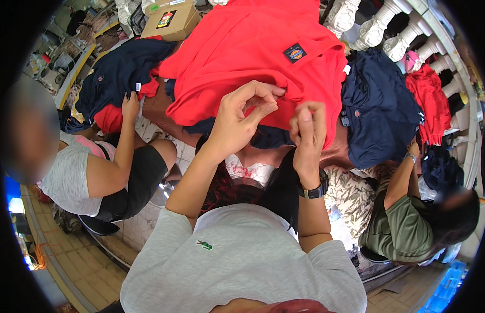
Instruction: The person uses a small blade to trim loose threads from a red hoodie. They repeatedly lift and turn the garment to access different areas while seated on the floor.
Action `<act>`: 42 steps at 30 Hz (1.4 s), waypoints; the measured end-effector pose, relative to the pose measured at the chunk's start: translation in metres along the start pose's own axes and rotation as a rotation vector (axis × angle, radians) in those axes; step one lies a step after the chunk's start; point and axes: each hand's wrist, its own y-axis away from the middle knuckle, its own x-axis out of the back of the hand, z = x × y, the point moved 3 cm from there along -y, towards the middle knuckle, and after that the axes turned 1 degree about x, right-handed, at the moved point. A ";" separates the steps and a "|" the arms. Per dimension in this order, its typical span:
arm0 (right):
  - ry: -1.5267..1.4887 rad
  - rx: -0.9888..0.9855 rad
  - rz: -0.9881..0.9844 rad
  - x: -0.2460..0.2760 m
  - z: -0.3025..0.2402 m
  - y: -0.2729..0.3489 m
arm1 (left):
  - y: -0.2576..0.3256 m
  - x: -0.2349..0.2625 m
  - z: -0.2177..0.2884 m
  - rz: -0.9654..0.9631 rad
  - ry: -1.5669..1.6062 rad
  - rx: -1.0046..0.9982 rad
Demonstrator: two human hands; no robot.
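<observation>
A red garment [226, 52] lies spread over a brown-covered surface in front of me, with a dark label patch [294, 52] sewn near its upper right. Just over its near edge, my left hand [242, 116] is closed in a pinch, thumb against fingers. What sits between those fingertips is too small to name. To the right of it, my right hand [308, 129] is raised with curled fingers, a dark watch on its wrist. Whatever it may hold is hidden inside the fingers. A small gap separates the two hands.
On the left, a person [109, 167] handles a navy garment [117, 70]. Another person [409, 224] sits at right beside a navy garment [380, 104] and a red one [429, 104]. A cardboard box [172, 22] stands at the back left; white balusters [378, 28] line the back right.
</observation>
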 end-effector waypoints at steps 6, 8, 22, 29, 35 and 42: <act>0.344 0.271 0.087 0.004 0.006 -0.013 | 0.003 -0.011 0.033 0.099 -0.650 -0.498; 0.435 0.284 0.126 0.009 0.003 -0.014 | 0.004 -0.015 0.031 0.069 -0.655 -0.459; 0.228 -0.027 0.103 0.022 0.019 0.013 | 0.019 -0.016 -0.014 -0.022 0.249 0.191; -0.103 -0.435 -0.240 0.010 0.009 0.015 | 0.020 -0.015 -0.016 -0.021 0.230 0.157; -0.151 -0.389 -0.233 0.004 0.015 0.004 | 0.020 -0.014 -0.017 -0.065 0.258 0.158; -0.251 -0.355 -0.192 0.015 0.024 -0.002 | 0.027 0.005 0.009 -0.477 -0.365 0.123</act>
